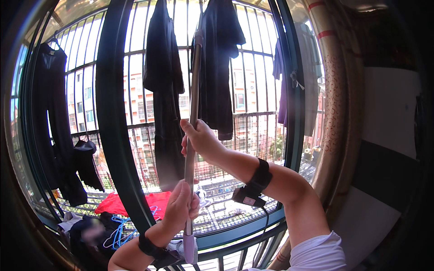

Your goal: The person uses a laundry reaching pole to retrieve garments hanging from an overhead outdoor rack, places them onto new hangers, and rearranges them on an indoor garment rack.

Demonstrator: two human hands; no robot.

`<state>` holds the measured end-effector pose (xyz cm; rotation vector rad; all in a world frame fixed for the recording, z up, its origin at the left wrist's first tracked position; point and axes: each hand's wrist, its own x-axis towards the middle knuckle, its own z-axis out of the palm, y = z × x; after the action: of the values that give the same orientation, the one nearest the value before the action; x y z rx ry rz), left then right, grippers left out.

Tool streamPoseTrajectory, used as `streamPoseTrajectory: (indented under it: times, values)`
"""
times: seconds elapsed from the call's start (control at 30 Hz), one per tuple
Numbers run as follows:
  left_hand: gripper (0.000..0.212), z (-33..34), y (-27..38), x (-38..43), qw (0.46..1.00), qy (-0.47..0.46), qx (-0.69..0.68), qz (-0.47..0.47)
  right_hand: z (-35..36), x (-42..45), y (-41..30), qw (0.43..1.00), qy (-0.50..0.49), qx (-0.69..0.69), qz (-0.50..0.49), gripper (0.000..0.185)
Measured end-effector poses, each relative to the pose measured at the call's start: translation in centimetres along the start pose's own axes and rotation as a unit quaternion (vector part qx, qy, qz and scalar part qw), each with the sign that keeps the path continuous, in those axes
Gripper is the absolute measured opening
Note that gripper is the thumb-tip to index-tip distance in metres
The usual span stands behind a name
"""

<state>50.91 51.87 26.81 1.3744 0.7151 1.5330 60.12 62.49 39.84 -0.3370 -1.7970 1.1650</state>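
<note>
Both hands grip a long metal pole (195,91) that stands nearly upright at the open window. My left hand (181,203) holds it low, just above its pale purple end grip. Higher up, my right hand (200,137) is wrapped round the shaft. The pole's upper part runs up between hanging dark garments: a long black one (164,101) to its left and dark clothing (218,67) close on its right. Whether the pole's top touches a hanger or a garment cannot be told. Black straps sit on both arms.
A dark window frame post (113,84) stands left of the pole. Metal security bars and mesh lie beyond. Blue hangers (120,232), red cloth (113,204) and dark clothes are at lower left. A black garment (51,101) hangs far left; a patterned curtain (334,111) hangs right.
</note>
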Motion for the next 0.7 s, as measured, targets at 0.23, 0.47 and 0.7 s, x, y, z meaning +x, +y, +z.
streamPoseTrajectory:
  times: [0.23,0.47,0.7]
  values:
    - [0.047,-1.7,-2.2,-0.4,0.965,-0.137,-0.22,-0.048,-0.2,0.3,0.3,0.999,-0.018,0.04,-0.004,0.044]
    - [0.041,-1.1,-6.1,0.8,0.992,-0.054,-0.114,-0.014,-1.1,2.2,1.5,0.995,0.052,0.084,0.028,0.041]
    - [0.047,-2.1,-7.5,1.1,0.997,-0.059,-0.046,-0.014,-1.2,1.0,3.2,0.994,0.095,0.036,0.038,0.03]
